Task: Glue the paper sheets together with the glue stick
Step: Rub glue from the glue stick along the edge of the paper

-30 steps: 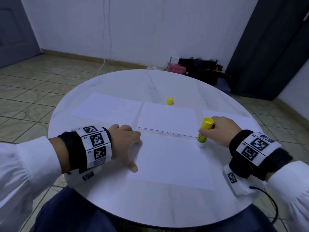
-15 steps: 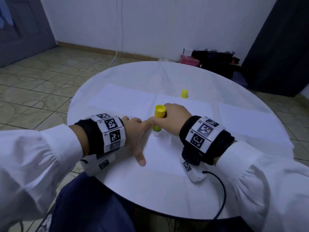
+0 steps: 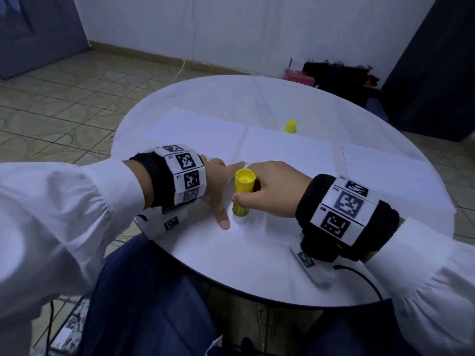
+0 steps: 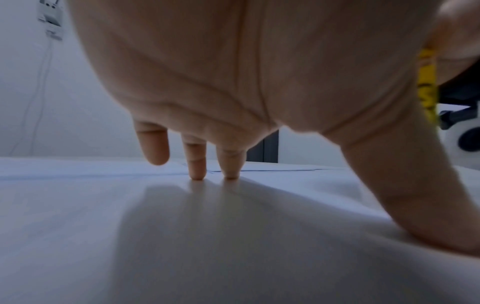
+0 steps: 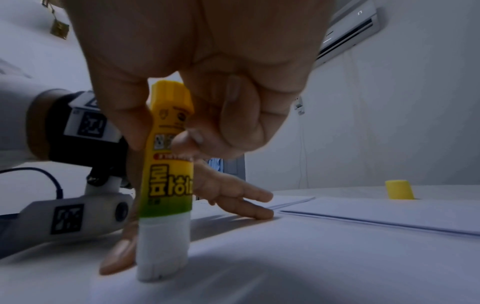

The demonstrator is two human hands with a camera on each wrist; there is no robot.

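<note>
My right hand (image 3: 259, 191) grips a yellow glue stick (image 3: 243, 199) upright, its white glue end (image 5: 162, 253) pressed down on the near paper sheet (image 3: 259, 232). The thumb and fingers (image 5: 197, 135) curl round the yellow barrel (image 5: 168, 164). My left hand (image 3: 218, 186) lies spread on that sheet's left edge, fingertips (image 4: 197, 174) and thumb pressing on it, just left of the stick. Three more white sheets lie beyond: one at far left (image 3: 195, 132), one in the middle (image 3: 285, 150), one at right (image 3: 390, 176).
The glue stick's yellow cap (image 3: 291, 126) stands behind the middle sheet. All of this lies on a round white table (image 3: 257, 98). Bags and a pink box (image 3: 299, 75) sit on the floor behind it. My legs are under the near rim.
My right hand has drawn the glue stick from the near sheet's right edge leftward across it and then toward me, up beside the left thumb. The left hand stays pressed on the sheet.
</note>
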